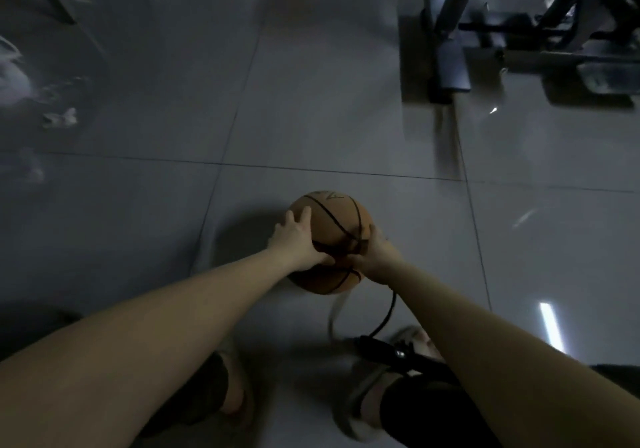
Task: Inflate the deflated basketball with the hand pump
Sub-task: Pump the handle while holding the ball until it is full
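— Where's the basketball (334, 220)?
— Low centre, above glossy grey floor tiles (311, 118); round, matte orange, black seams; left hand (298, 239) at its 9 o'clock, fingers spread flat; right hand (376, 254) at 4 o'clock, fingers too blurred to tell.
— The pump?
— Black hand pump (398, 354) at 5 o'clock, axis running 10 to 4; thin hose (388, 312) curving up towards the ball; metal gym-machine frame (450, 66) at 1 o'clock.
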`<state>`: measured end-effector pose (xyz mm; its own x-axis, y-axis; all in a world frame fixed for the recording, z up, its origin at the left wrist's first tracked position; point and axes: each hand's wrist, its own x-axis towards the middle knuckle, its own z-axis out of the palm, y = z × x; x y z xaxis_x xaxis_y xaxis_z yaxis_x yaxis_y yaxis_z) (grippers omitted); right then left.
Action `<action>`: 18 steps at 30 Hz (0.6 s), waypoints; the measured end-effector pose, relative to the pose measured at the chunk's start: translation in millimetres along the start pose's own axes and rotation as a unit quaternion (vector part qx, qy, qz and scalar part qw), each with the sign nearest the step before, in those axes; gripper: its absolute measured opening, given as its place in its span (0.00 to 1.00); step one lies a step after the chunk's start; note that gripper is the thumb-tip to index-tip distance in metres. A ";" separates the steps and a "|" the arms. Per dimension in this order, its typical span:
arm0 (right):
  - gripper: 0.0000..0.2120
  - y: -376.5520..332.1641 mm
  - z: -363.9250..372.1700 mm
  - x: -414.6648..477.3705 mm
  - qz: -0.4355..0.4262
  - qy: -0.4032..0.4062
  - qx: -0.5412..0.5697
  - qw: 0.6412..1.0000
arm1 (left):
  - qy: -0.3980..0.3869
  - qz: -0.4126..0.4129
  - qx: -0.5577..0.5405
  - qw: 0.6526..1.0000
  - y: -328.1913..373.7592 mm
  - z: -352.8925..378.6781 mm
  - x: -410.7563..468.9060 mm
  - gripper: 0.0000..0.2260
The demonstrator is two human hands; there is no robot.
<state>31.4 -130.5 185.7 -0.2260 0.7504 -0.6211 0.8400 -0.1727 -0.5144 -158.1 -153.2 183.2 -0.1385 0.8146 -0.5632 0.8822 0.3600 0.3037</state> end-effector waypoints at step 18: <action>0.36 -5.3 19.5 42.9 0.004 0.062 0.027 0.998 | 0.020 -0.025 -0.107 0.994 -17.8 10.6 35.5 0.58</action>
<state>7.7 -109.8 150.2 -0.1540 0.8210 -0.5498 0.8126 -0.2112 -0.5432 -174.0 -135.5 149.7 -0.2023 0.8089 -0.5520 0.7583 0.4861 0.4345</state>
